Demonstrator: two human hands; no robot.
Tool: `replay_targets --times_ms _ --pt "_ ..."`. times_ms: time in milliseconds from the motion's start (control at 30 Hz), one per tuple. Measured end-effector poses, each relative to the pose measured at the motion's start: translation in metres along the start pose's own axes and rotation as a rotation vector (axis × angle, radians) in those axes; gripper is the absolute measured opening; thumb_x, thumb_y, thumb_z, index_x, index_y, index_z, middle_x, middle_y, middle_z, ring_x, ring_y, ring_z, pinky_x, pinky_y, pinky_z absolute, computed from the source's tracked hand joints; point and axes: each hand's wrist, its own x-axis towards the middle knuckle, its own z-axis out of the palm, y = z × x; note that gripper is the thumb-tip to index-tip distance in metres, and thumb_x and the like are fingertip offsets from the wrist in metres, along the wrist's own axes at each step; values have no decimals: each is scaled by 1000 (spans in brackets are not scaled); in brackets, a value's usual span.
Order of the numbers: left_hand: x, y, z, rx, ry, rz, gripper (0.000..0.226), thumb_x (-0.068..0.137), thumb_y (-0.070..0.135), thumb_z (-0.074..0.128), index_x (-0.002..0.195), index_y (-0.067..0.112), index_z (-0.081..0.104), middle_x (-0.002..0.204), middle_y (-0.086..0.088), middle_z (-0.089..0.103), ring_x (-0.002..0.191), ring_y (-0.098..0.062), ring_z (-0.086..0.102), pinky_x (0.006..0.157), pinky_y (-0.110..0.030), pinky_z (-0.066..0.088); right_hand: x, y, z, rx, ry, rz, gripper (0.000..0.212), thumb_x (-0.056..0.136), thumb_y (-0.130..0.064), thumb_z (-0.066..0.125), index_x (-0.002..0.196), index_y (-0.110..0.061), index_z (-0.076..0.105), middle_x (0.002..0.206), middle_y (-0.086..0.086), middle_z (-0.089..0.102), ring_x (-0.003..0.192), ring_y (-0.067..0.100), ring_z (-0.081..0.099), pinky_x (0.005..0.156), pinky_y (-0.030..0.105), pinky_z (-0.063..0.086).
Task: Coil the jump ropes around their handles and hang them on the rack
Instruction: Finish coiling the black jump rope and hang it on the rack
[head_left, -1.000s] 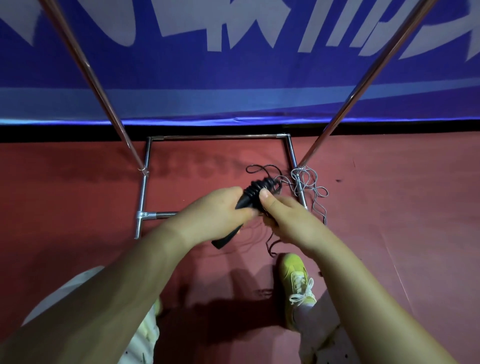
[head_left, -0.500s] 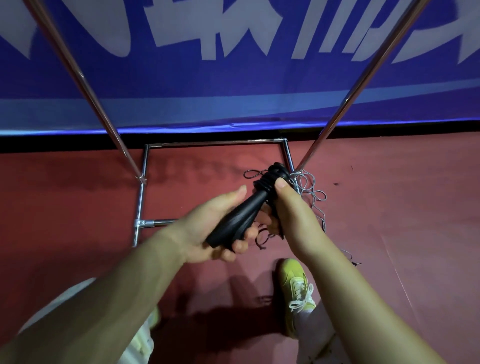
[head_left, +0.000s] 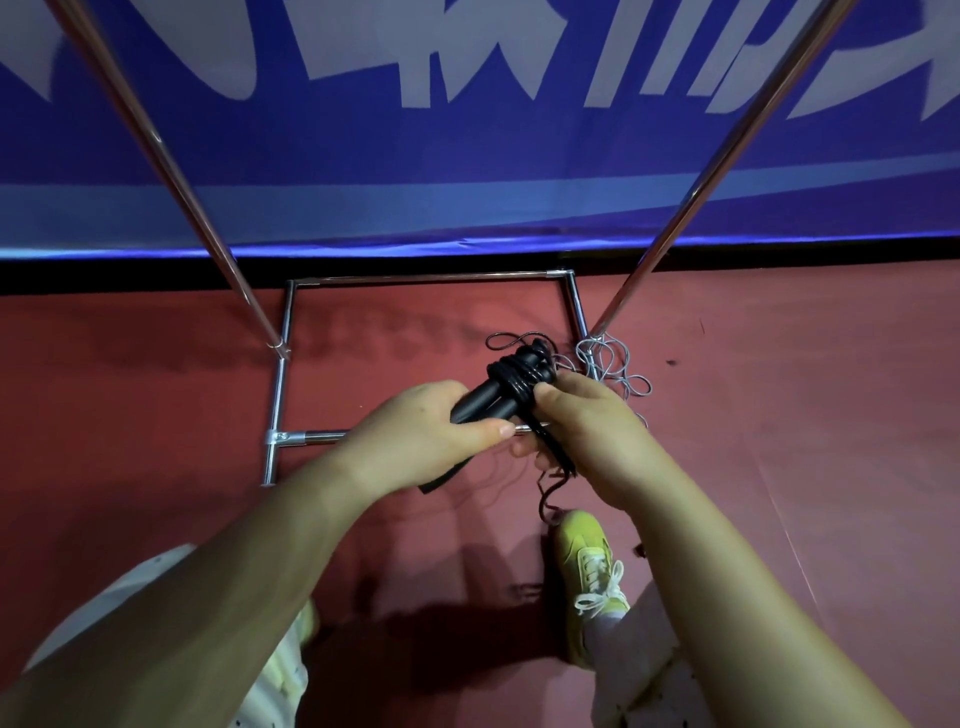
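Note:
A black jump rope (head_left: 511, 382) has its two handles held side by side, with several turns of black cord wound around their far ends. My left hand (head_left: 415, 431) grips the near part of the handles. My right hand (head_left: 587, 431) pinches the cord against the handles; a loose black tail hangs below it toward the floor. A grey jump rope (head_left: 618, 369) lies tangled on the floor by the right foot of the metal rack (head_left: 283, 374). Both hands are in front of the rack's base.
The rack's two slanted poles (head_left: 701, 192) rise left and right toward the top of the view. A blue banner (head_left: 467, 171) hangs behind it above a red floor. My yellow shoe (head_left: 587, 566) stands below my right hand.
The handles tipped back down as my left hand rolled over them. My right hand brought the cord around the handles, and the loose tail now hangs below it.

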Motion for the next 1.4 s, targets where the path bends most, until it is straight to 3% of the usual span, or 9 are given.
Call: replay_targets --times_ms 200,367,533,700,767,867,1000,1167,1400 --pt "-1 -2 -1 26 6 -6 42 69 60 69 75 21 55 66 4 57 61 -16 56 57 -33 41 0 5 12 -60 113 -44 24 97 -27 54 116 -13 50 81 5 66 58 17 62 48 25 43" --pt "-3 5 -4 26 52 25 46 70 56 72 75 14 55 67 -3 58 61 -22 56 57 -37 43 -1 3 15 -36 111 -190 19 97 -17 54 116 -15 51 68 -9 61 49 3 55 47 20 38" --pt "-2 3 1 -5 -10 30 45 75 54 68 84 11 60 72 -7 63 65 -23 60 62 -39 46 -2 0 16 -42 107 -269 13 97 -8 53 102 -20 51 77 -5 59 53 -5 55 48 11 40" --pt "-9 4 0 -729 -442 -80 48 73 57 51 98 18 64 85 -6 72 78 -26 69 80 -40 54 -3 -5 5 57 71 -335 14 97 -9 52 111 -11 50 72 -1 55 53 2 50 49 15 40" --pt "-12 6 6 -841 -539 -78 50 76 55 44 100 16 61 78 -5 70 65 -23 66 63 -33 54 -3 -7 1 63 57 -335 19 97 -15 52 115 -6 48 72 2 52 53 5 50 48 17 39" --pt "-12 12 14 -916 -462 -54 42 76 52 47 89 14 59 63 0 56 45 -13 49 44 -21 36 -1 -6 -1 3 69 -294 29 96 -28 52 116 -7 49 78 4 56 57 9 54 53 23 42" --pt "-5 15 16 -748 -295 -41 36 73 48 53 84 14 54 61 -1 46 40 -10 36 41 -19 22 -1 -5 -10 -148 123 -197 28 99 -30 48 121 -13 49 79 -3 64 67 21 62 59 32 46" --pt "1 12 16 -554 -219 -35 40 71 50 53 86 13 54 63 -1 47 41 -12 40 42 -21 26 -1 -3 -14 -249 165 -88 41 98 -39 49 125 -8 48 60 0 63 44 13 52 44 24 38" --pt "8 11 13 -311 -121 40 41 67 56 58 70 16 51 52 4 51 44 -14 46 50 -29 36 -7 -8 -13 -237 203 -157 25 97 -30 51 118 -16 51 53 -11 63 43 10 50 44 19 36"
